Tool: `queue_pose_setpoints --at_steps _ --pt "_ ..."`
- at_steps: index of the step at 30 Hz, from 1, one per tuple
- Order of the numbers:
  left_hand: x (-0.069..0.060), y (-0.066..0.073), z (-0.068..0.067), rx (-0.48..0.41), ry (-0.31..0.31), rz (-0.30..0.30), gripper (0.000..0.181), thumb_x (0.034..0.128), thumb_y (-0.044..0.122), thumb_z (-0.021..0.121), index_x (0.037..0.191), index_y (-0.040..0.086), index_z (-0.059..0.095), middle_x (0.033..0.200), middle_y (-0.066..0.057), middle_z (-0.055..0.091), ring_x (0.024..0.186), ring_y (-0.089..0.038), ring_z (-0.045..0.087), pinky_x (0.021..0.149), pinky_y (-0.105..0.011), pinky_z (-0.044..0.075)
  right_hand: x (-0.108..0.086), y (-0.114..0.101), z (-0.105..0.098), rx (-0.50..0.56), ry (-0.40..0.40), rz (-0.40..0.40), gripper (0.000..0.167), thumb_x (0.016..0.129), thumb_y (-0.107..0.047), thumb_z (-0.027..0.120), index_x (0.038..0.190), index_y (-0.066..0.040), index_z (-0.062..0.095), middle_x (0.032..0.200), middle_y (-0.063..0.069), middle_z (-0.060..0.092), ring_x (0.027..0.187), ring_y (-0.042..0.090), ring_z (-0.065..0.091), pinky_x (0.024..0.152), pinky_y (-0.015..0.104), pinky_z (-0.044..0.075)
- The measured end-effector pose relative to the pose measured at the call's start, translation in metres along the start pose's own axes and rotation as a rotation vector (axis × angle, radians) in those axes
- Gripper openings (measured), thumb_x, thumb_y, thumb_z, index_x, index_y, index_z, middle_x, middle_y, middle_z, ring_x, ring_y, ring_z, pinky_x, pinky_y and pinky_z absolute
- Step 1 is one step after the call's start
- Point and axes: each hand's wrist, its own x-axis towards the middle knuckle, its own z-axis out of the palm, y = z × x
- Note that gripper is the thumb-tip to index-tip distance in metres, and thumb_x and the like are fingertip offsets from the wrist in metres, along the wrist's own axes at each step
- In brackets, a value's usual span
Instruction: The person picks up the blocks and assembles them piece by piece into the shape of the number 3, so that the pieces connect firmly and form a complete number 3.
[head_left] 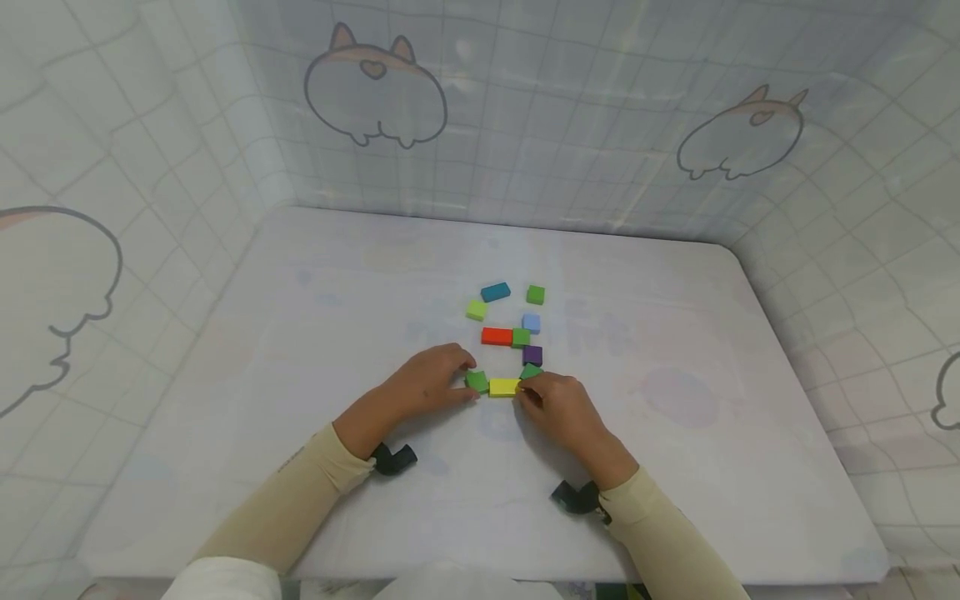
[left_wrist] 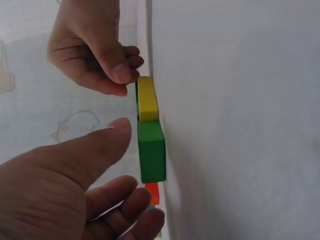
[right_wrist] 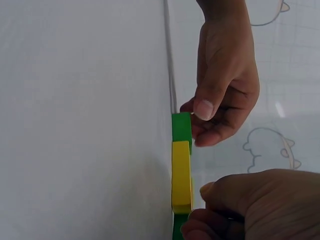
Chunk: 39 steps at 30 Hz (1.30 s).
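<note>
On the white table, a yellow block (head_left: 503,388) lies beside a green block (head_left: 477,382) in the near row. My left hand (head_left: 432,382) is around the green block's left side, thumb and fingers spread. A gap shows between thumb and block in the left wrist view, where the green block (left_wrist: 151,152) adjoins the yellow block (left_wrist: 147,100). Curled fingertips of my right hand (head_left: 561,408) hold the yellow block's right end. In the right wrist view these fingers partly cover its lower end (right_wrist: 181,175). Just behind that hand, a dark green block (head_left: 531,372) is partly hidden.
Farther back are a purple block (head_left: 532,356), a red block (head_left: 496,336) against a green block (head_left: 521,337), and a light blue block (head_left: 531,323). Behind them lie a lime block (head_left: 476,311), a teal block (head_left: 496,292) and another green block (head_left: 536,294). Patterned curtains (head_left: 525,125) surround the table.
</note>
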Motion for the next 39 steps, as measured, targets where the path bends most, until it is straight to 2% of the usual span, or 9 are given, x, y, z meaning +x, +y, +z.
queue_pose_setpoints --at_steps 9,16,19,27,33,39 --pt "0.0 -0.003 -0.002 -0.025 0.009 0.003 0.052 0.086 0.044 0.076 0.126 0.013 0.063 0.114 0.003 0.064 0.105 -0.013 0.058 0.097 -0.034 0.051 0.001 0.0 -0.004 0.011 0.016 0.0 0.016 0.088 -0.017 0.076 0.103 -0.01 0.078 0.084 -0.004 0.072 0.069 0.005 0.056 0.072 0.022 0.056" --pt "0.001 -0.004 -0.005 -0.028 0.025 0.009 0.051 0.0879 0.045 0.074 0.126 0.012 0.063 0.113 0.002 0.064 0.105 -0.014 0.058 0.096 -0.035 0.051 0.001 0.004 -0.011 0.011 0.127 -0.081 0.012 0.085 -0.01 0.077 0.096 -0.006 0.077 0.081 -0.001 0.07 0.067 0.007 0.055 0.063 0.021 0.053" --pt "0.001 -0.005 -0.006 -0.039 0.032 -0.002 0.047 0.09 0.043 0.072 0.126 0.013 0.064 0.113 0.002 0.064 0.104 -0.014 0.058 0.095 -0.036 0.052 0.003 0.008 -0.014 0.0 0.15 -0.105 0.013 0.085 -0.009 0.077 0.097 -0.005 0.077 0.082 0.0 0.071 0.068 0.006 0.057 0.063 0.021 0.052" --pt "0.004 -0.008 -0.01 -0.067 0.045 -0.041 0.039 0.0929 0.04 0.068 0.122 0.014 0.066 0.111 0.003 0.064 0.102 -0.015 0.058 0.093 -0.037 0.053 0.01 0.013 -0.022 0.01 0.096 -0.019 0.02 0.088 -0.013 0.075 0.107 -0.006 0.076 0.091 0.001 0.072 0.074 0.009 0.06 0.069 0.025 0.056" --pt "0.007 -0.01 -0.009 -0.041 0.014 -0.035 0.04 0.0904 0.04 0.071 0.122 0.016 0.066 0.111 0.005 0.064 0.102 -0.014 0.057 0.094 -0.036 0.052 0.012 0.017 -0.023 0.007 0.077 -0.006 0.021 0.089 -0.014 0.075 0.109 -0.006 0.075 0.097 0.003 0.073 0.079 0.011 0.064 0.072 0.028 0.057" --pt "0.007 -0.011 -0.002 -0.04 -0.029 0.003 0.042 0.0865 0.04 0.074 0.121 0.018 0.066 0.109 0.008 0.064 0.101 -0.011 0.056 0.094 -0.033 0.051 0.011 0.017 -0.02 0.008 0.062 -0.01 0.017 0.088 -0.012 0.076 0.103 -0.006 0.076 0.082 -0.001 0.068 0.07 0.009 0.055 0.064 0.024 0.052"
